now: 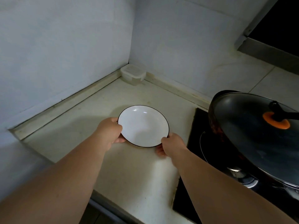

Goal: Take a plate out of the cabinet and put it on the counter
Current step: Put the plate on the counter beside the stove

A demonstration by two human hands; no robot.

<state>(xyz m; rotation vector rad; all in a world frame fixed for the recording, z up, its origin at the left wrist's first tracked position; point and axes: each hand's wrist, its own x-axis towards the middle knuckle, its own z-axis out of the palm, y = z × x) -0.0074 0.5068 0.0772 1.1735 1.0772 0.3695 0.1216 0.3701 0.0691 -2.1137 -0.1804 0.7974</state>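
Both bare forearms extend forward from the lower corners of the view and converge toward the middle of the counter (129,175). The left hand (109,133) is turned palm inward, knuckles up, with the thumb lying over the left edge of the plate (143,126) and the remaining fingers curled beneath the rim. The right hand (172,145) grips the near right edge in the same manner: thumb on top of the rim, fingers tucked under it, their tips visible just below the plate edge. Each hand is closed on the plate rim; the two hands are separated by the width of the plate. The plate is white, round and shallow, with a thin dark line around its rim, and it is empty. It is held level and low over the pale counter surface; whether its base touches the counter cannot be determined. To the right of the plate, a black cooktop (197,143) is set into the counter, and a dark pan (229,143) with a glass lid (250,131) stands on it; the lid carries an orange and black knob (275,121). In the far corner, where the two white walls meet, a small translucent lidded container (133,74) rests on the counter, well apart from the plate.
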